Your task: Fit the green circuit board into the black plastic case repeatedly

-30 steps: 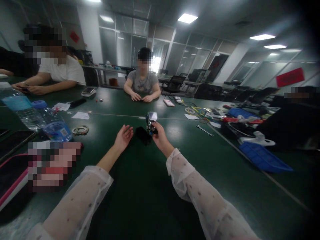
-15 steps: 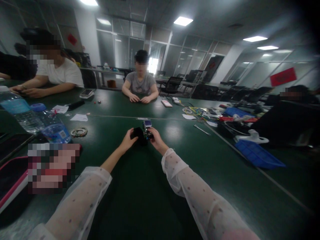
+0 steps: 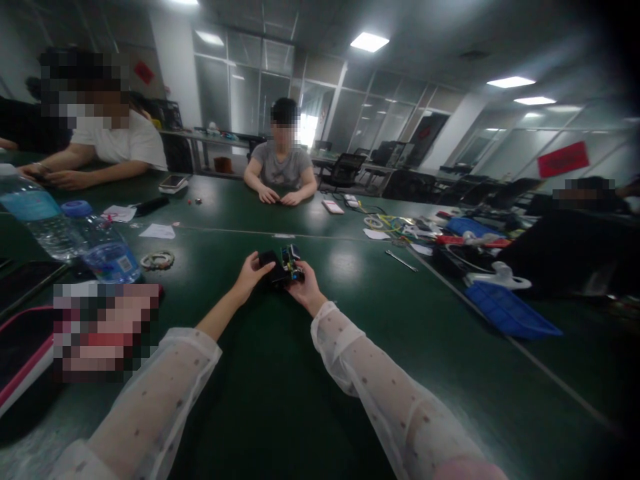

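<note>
Just above the middle of the green table (image 3: 240, 413), my left hand (image 3: 251, 275) is closed on a black box-like casing (image 3: 271, 268), thumb across its near side. My right hand (image 3: 307, 288) grips a small circuit board with a screen (image 3: 290, 259), its electronic parts facing up and toward me. The two pieces are side by side and look to be touching; whether they are joined I cannot tell. My fingers hide the undersides of both.
Water bottles (image 3: 107, 243), a beaded ring-shaped item (image 3: 157, 260) and paper (image 3: 158, 231) lie to the left. On the right are a wrench (image 3: 401, 261), a blue tray (image 3: 510, 310) and tangled cables (image 3: 385, 223). A person in grey (image 3: 281, 163) sits opposite; another in white sits at left.
The circuit board has turned in my right hand, its screen now tilted away and its parts showing. My right hand has come slightly lower, and the black casing has tipped into clearer view.
</note>
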Tool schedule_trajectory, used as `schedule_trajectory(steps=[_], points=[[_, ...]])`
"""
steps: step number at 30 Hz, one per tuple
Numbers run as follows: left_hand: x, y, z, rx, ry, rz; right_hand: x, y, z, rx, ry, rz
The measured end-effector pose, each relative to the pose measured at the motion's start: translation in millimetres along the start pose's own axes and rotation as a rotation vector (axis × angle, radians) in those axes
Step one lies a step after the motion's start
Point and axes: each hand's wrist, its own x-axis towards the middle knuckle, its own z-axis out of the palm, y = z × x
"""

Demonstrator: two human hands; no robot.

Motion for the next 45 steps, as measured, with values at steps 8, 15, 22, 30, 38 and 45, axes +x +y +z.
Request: schedule_trajectory(steps=[8, 15, 22, 30, 38, 45], points=[[-7, 14, -2.5, -0.131, -0.070, -0.132, -2, 9, 21, 0.284, -0.078, 0.259], [-9, 19, -1.1, -0.086, -0.050, -0.140, -1, 9, 22, 0.334, -0.105, 0.313], [-4, -4, 7.9, 0.371, 0.141, 0.220, 9, -8, 15, 0.263, -0.005, 0.184], [-5, -12, 7.7, 0.762, 0.127, 0.352, 1, -32, 28, 0.254, 0.004, 0.097], [-2, -12, 5.0, 0.353, 0.037, 0.365, -15, -23, 47, 0.201, -0.133, 0.159], [-6, 6, 9.7, -0.086, 0.027, 0.191, -21, -3, 48, -0.189, -0.255, 0.035]])
